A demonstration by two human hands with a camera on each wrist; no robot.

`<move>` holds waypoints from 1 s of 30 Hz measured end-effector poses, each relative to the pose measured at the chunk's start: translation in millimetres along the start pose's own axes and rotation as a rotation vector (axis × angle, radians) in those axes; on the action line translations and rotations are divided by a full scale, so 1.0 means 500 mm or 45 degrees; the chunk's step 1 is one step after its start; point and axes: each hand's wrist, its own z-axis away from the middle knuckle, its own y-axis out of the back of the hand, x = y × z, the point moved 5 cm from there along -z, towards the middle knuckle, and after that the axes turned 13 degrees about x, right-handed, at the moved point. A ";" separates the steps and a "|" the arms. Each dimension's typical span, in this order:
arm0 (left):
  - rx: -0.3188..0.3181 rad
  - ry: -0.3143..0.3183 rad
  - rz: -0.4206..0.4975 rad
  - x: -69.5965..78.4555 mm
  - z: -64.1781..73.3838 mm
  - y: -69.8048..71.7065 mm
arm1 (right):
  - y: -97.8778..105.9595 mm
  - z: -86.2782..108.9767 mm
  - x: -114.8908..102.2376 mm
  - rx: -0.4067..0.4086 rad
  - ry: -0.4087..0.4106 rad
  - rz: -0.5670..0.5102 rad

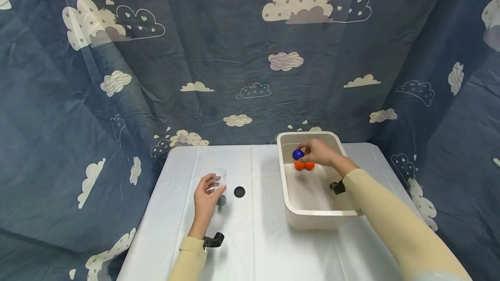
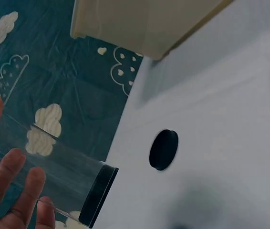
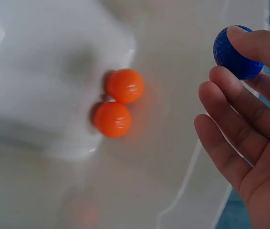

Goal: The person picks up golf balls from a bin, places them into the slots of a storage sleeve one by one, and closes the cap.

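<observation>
My left hand (image 1: 205, 198) grips a clear cylindrical container (image 2: 68, 176) with a black bottom, thumb on one side and fingers on the other. It is held upright above the white table. A round black lid (image 1: 239, 192) lies flat just right of it. Over the far part of a cream bin (image 1: 312, 213), my right hand (image 1: 318, 153) pinches a blue dimpled golf ball (image 3: 237, 52) between thumb and fingers. Below, on the bin floor, two orange golf balls (image 3: 125, 86) lie side by side against the wall.
The bin stands on the right half of the white-covered table (image 1: 269, 255), its walls rising around the orange balls. A dark blue curtain (image 1: 218, 99) with cloud prints hangs behind the table and at both sides. Each wrist wears a small black camera.
</observation>
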 end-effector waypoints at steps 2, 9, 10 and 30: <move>-0.008 -0.009 0.026 0.012 -0.002 -0.004 | 0.013 0.001 -0.016 0.036 0.028 -0.034; -0.029 -0.080 -0.041 0.043 0.003 -0.022 | 0.045 0.015 -0.062 0.138 -0.035 -0.141; -0.026 -0.078 -0.051 0.047 0.005 -0.023 | 0.047 0.018 -0.068 0.149 -0.052 -0.165; -0.242 -0.160 -0.023 0.055 0.031 -0.070 | -0.002 0.053 -0.264 0.065 0.143 -0.426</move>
